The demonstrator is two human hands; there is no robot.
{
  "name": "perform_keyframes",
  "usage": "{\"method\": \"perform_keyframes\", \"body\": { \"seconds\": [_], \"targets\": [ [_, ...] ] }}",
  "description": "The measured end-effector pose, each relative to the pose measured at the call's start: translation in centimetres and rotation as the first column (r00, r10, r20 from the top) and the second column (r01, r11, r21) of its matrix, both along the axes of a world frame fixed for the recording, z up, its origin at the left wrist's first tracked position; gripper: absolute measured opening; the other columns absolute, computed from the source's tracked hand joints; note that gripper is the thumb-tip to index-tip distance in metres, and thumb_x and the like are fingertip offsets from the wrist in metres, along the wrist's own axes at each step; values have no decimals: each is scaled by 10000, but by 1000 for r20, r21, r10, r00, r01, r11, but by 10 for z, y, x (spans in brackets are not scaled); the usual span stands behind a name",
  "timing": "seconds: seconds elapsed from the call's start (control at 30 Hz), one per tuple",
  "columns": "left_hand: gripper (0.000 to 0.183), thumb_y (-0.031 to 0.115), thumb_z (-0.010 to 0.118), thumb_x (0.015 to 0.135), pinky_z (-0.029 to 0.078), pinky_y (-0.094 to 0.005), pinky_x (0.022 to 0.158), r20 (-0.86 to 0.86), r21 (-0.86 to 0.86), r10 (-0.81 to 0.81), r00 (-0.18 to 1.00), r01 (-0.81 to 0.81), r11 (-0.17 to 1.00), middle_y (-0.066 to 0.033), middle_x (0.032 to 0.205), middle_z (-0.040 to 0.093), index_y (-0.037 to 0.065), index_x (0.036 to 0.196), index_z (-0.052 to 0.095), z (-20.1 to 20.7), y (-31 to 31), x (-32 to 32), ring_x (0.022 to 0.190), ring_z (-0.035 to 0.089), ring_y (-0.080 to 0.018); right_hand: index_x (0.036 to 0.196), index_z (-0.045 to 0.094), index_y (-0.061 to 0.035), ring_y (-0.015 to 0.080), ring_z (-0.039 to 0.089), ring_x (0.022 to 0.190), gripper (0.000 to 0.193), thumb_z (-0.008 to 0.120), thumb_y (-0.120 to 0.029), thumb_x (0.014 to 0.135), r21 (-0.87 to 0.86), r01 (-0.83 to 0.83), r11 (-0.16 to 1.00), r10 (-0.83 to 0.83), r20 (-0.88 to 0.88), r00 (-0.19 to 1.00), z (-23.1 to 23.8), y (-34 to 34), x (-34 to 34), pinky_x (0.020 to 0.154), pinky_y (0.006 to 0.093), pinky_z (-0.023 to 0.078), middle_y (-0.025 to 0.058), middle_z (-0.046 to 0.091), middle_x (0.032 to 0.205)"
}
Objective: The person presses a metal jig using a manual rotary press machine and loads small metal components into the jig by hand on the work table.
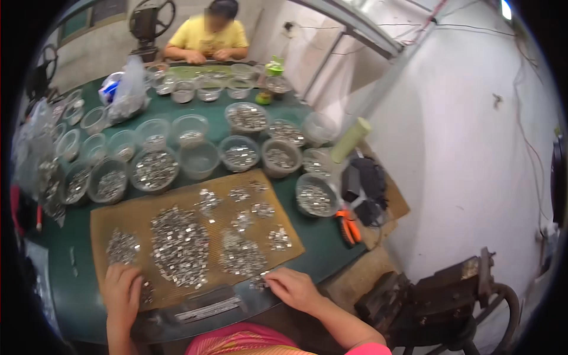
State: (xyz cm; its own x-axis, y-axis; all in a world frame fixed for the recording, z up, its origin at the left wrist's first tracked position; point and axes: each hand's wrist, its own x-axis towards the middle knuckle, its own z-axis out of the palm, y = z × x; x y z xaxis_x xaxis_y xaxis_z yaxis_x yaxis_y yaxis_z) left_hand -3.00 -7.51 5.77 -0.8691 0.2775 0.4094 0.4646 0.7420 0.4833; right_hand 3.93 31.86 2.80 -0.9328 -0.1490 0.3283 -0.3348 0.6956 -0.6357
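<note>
My left hand [123,291] rests at the near left of a tan ribbed mat [195,198]. Its fingers are bent and close together, hiding whatever is under them. Beside its thumb lies a small cluster of metal pieces [147,291]. At the mat's near edge my right hand [294,289] has its fingertips pinched together at a little heap of shiny metal pieces [258,282]; what sits between them is too small to make out. Between the hands spreads a large pile of small silvery metal parts [180,245]. A strip with a row of metal pieces [208,309] lies at the table's front edge.
Several clear plastic tubs [155,170] of metal parts line the mat's far side. Orange-handled pliers [349,228] lie right of the mat, near a green cylinder [351,140]. A hand press [438,296] stands at lower right. Across the green table [65,248] sits another person [207,38].
</note>
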Motion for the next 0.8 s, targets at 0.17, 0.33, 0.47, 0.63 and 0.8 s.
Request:
{"method": "perform_keyframes", "body": {
  "seconds": [0.17,0.33,0.47,0.63,0.8],
  "targets": [
    [136,73,738,858,534,-409,818,-71,-49,-53,996,50,998,-93,989,701,64,993,726,7,0,-33,940,657,-312,1028,736,-79,293,712,847,135,733,-79,893,83,-8,997,10,-20,1000,22,-12,4,721,377,566,107,730,954],
    [139,121,727,885,522,-419,805,-9,-58,-51,999,51,997,-93,918,672,77,1016,733,1,7,-39,929,634,-310,1020,738,-62,294,696,826,201,720,15,835,15,-130,991,131,-38,991,29,-16,-7,718,378,562,98,715,934],
    [124,105,729,880,522,-397,806,-40,-184,34,999,-41,982,-74,919,659,86,1002,736,-9,7,-40,909,629,-294,1009,733,-58,298,692,822,205,717,30,825,8,-216,976,216,-54,975,29,-24,-15,710,381,558,96,706,920],
    [117,125,737,869,521,-403,799,-71,-176,70,995,-82,981,-70,882,630,92,982,732,-17,10,-49,890,613,-296,984,722,-43,304,693,785,164,742,14,831,-41,-137,990,138,2,990,28,-31,-8,696,371,557,101,709,891],
    [49,130,679,843,524,-403,770,-142,-314,6,990,-51,948,-63,840,588,107,885,688,-35,11,-70,883,598,-279,997,719,-46,286,714,818,149,754,-35,853,-22,-218,976,219,69,973,33,-35,-11,706,355,560,109,738,948]
  ]
}}
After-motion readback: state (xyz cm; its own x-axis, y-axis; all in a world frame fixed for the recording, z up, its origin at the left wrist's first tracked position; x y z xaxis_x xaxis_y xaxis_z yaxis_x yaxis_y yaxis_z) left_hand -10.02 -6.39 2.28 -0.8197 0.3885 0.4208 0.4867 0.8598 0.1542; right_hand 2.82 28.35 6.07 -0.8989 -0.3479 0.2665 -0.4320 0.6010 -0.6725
